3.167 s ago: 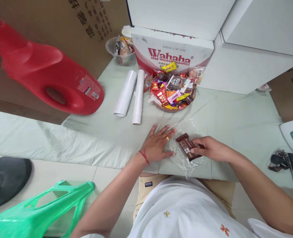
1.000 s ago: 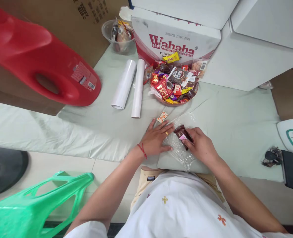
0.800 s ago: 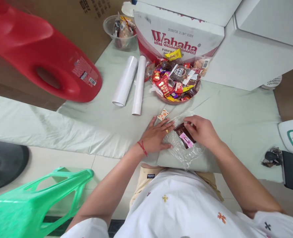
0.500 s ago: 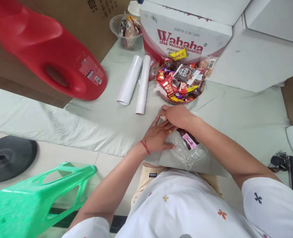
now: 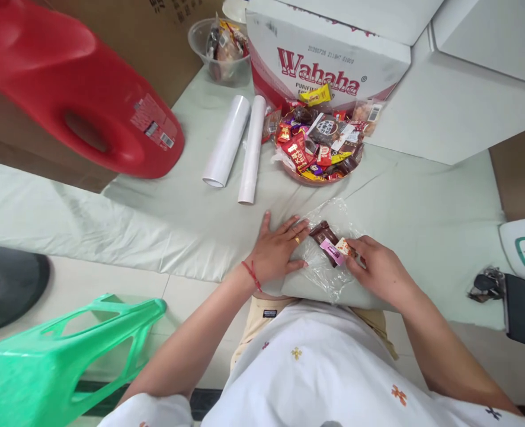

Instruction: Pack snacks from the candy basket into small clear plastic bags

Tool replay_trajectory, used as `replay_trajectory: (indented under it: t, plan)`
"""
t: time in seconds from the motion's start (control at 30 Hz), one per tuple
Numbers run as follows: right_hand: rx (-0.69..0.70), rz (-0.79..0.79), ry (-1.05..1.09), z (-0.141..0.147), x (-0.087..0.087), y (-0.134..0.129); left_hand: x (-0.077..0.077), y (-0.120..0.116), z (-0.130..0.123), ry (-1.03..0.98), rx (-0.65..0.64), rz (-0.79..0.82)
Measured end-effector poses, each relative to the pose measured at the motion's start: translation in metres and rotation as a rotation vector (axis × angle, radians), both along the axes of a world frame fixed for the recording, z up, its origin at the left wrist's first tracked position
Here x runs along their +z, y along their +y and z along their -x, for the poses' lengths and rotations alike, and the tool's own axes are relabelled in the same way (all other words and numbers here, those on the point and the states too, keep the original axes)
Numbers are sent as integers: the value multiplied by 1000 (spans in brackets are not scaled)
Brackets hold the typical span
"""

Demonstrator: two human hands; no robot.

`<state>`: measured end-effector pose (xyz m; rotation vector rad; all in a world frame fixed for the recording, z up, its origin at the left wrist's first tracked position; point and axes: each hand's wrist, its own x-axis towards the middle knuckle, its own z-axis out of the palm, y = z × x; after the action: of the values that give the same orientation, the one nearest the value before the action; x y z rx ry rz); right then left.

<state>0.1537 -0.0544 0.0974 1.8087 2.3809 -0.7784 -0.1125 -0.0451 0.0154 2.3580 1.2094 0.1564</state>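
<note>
My left hand point(image 5: 280, 249) lies flat with its fingers spread at the left edge of a clear plastic sheet point(image 5: 333, 284). A brown wrapped snack point(image 5: 322, 231) rests on the sheet, with a small pink packet point(image 5: 331, 251) over it. My right hand point(image 5: 375, 264) pinches a small cream and orange packet point(image 5: 345, 247) beside the pink one. Beyond the hands stands a round dish point(image 5: 309, 179) heaped with wrapped candies point(image 5: 320, 142).
Two white rolls point(image 5: 227, 142) lie left of the dish. A red jug point(image 5: 124, 112), a clear bowl point(image 5: 198, 44) and a Wahaba-type white carton point(image 5: 325, 53) stand behind. Keys point(image 5: 487, 284) and a phone point(image 5: 519, 308) lie right; a green stool point(image 5: 35, 362) stands lower left.
My right hand has moved from above my left hand to the right side of the plastic sheet, uncovering the brown snack. My left hand stays flat on the left.
</note>
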Motion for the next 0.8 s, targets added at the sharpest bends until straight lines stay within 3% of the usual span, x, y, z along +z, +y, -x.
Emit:
replay_trajectory:
  t: [0.13,0.3,0.47,0.53,0.67,0.8]
  plan:
    - [-61,-102,-137,16,-10,-9,5,-1,5,14,5,3]
    - [34,-98,-221,38,-16,1,10,0,10,48,16,11]
    - [13,-211,-92,28,-16,-15,15,5,20,48,-4,31]
    - [100,-217,10,22,-17,-32,16,8,27,38,-34,36]
    - [384,-62,34,21,-29,-66,16,14,44,33,-133,53]
    - [392,-22,-84,19,-46,-82,15,17,59,38,-209,64]
